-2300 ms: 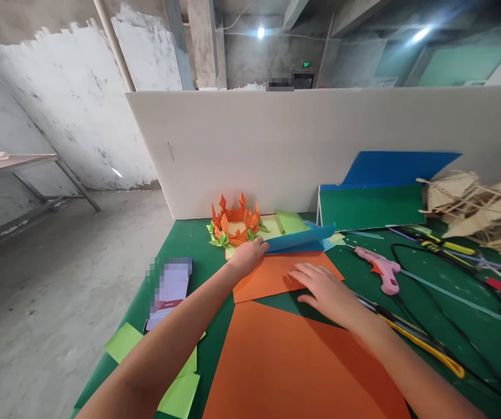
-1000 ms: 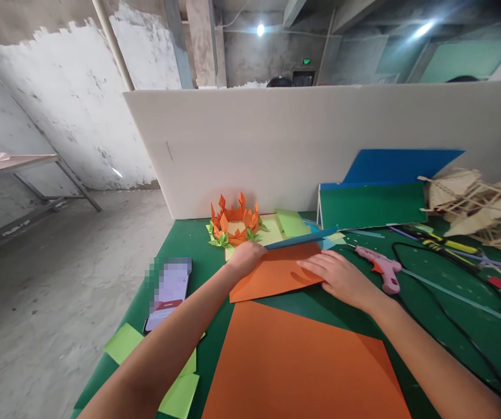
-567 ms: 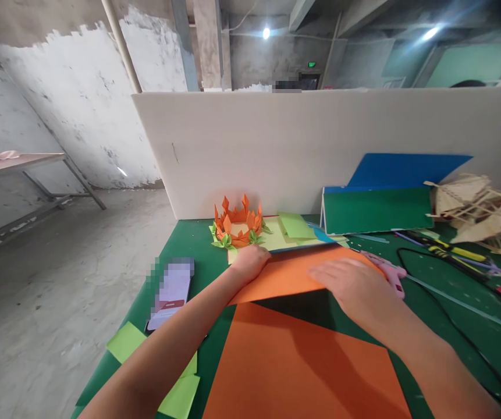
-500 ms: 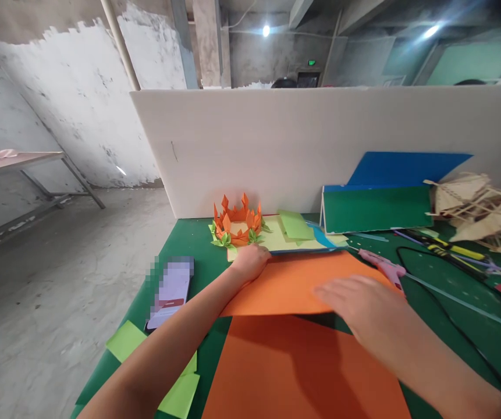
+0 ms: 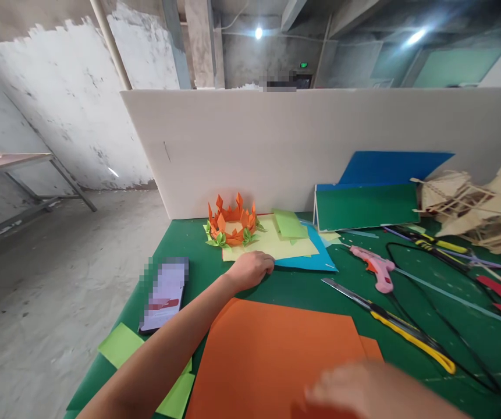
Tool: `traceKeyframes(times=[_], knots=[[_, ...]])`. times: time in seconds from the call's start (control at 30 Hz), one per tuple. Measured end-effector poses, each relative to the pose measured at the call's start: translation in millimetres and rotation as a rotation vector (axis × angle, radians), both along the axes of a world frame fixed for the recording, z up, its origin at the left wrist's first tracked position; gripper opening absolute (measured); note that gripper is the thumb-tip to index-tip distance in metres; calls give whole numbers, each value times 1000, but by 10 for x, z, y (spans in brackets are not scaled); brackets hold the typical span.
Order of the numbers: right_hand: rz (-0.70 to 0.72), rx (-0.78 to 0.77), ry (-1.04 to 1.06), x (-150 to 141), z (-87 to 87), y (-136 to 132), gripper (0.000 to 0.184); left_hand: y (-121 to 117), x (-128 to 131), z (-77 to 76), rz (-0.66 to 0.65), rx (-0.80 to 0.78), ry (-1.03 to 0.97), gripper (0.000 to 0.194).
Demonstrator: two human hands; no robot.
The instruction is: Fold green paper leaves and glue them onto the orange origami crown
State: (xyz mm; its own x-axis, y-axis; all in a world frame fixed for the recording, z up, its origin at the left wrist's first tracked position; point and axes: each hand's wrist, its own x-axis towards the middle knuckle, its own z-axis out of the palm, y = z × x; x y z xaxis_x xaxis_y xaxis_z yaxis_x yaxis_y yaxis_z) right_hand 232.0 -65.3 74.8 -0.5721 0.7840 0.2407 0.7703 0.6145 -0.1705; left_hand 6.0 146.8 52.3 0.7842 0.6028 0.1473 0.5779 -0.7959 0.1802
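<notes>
My left hand has its fingers curled closed at the front edge of a blue paper sheet; whatever lies under the fingers is hidden. A large orange paper sheet lies flat on the green table top, on top of another orange sheet whose edge shows at right. Over the front right part of the orange paper is my right hand, smeared by motion, so its fingers cannot be made out. Just beyond my left hand stands an orange folded-paper crown with green paper leaves, partly on a pale yellow sheet.
A utility knife with its blade out and a pink glue gun with a cord lie right of the paper. At left are a phone and green paper squares. A white board stands behind, with a wooden model at right.
The raised upper part of the orange paper has come down flat towards me, uncovering the blue sheet and the knife. My right hand moved down and nearer; my left hand shifted slightly.
</notes>
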Motion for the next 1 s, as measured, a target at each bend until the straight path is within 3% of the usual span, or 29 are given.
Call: traceKeyframes(times=[0.07, 0.13, 0.23, 0.3, 0.43, 0.57, 0.7, 0.77, 1.0], knots=[[-64, 3, 27, 77, 168, 398, 30, 15, 12, 11, 68, 3, -22, 27], [-251, 0, 88, 145, 256, 834, 29, 53, 23, 34, 138, 1, -43, 26], [-460, 57, 83, 244, 231, 1363, 37, 130, 32, 79, 213, -24, -63, 20], [-481, 36, 54, 298, 134, 1571, 41, 180, 33, 94, 251, -38, -66, 21], [-405, -69, -36, 324, -125, 1724, 40, 258, 40, 58, 247, -36, -53, 14], [-412, -101, -89, 254, -299, 1810, 40, 309, 98, -18, 212, -23, -50, 26], [-451, -84, -86, 206, -292, 1983, 51, 384, 183, -47, 219, 3, -66, 24], [-462, -68, -69, 207, -248, 2085, 53, 440, 212, -34, 239, 21, -86, 32], [-471, -93, -28, 217, -200, 2257, 37, 612, 200, 51, 277, 82, -192, 51]])
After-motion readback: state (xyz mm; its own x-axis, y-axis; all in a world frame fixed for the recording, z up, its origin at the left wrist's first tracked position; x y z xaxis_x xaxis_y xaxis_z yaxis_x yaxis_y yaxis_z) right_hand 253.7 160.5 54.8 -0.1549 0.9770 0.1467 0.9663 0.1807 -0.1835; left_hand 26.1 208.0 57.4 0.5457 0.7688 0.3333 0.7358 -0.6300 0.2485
